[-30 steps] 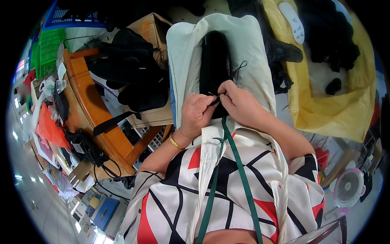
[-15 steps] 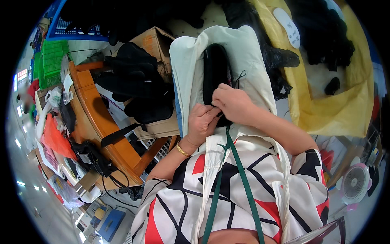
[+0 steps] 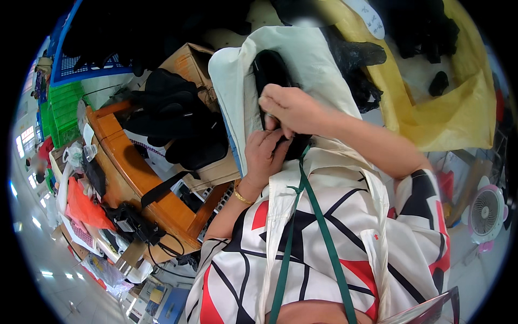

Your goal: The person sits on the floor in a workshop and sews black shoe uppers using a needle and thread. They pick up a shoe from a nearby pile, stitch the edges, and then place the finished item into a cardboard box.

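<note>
A long black shoe (image 3: 268, 66) with a rounded far end lies on the off-white cloth (image 3: 332, 89) over my lap. Its near end is pinched by my left hand (image 3: 263, 154), whose fingers are closed. Just beyond and above it, my right hand (image 3: 297, 110) hovers over the shoe, fingers curled together. Whatever those fingers hold, if anything, is too small or hidden to make out. Both hands cover the middle of the shoe.
To the left, black shoes (image 3: 172, 116) are heaped by a cardboard box (image 3: 189, 67) and an orange-brown wooden frame (image 3: 129, 156). Yellow sheeting (image 3: 448, 129) with black pieces spreads at the right, above a small fan (image 3: 485, 213). A blue crate (image 3: 70, 67) stands far left.
My right hand has risen off the left one and moved a little up and left. The thin black loop beside the shoe no longer shows. The whole view has shifted slightly.
</note>
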### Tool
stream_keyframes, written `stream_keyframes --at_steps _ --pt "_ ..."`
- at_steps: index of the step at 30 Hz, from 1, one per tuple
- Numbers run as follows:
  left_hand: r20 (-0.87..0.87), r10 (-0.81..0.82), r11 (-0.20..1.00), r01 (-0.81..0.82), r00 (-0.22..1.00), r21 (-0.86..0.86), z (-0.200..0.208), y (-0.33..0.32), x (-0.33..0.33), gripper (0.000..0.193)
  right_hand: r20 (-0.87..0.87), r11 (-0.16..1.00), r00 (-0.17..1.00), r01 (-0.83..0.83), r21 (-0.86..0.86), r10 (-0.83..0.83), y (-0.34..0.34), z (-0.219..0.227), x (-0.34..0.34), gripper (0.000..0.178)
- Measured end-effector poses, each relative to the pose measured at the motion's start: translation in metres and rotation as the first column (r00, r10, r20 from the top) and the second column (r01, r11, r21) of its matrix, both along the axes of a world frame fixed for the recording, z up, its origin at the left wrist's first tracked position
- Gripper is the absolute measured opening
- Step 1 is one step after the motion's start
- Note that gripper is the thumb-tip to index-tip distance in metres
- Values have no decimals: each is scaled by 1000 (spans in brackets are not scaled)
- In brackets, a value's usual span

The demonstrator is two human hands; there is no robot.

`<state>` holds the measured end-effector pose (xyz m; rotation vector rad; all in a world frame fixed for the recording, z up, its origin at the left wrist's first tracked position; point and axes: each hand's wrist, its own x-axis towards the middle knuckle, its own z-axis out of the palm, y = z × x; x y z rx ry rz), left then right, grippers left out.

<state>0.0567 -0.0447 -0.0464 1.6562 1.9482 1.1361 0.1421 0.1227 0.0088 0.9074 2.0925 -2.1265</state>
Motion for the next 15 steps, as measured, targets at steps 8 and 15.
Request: stream_keyframes --at_steps 8,15 --pt "103 23 996 -14 994 -84 20 7 3 16 -383 864 848 158 -478 -367 91 63 21 14" --pt "181 13 993 9 983 -122 16 7 -1 14 -281 891 914 155 -426 -293 74 106 12 24"
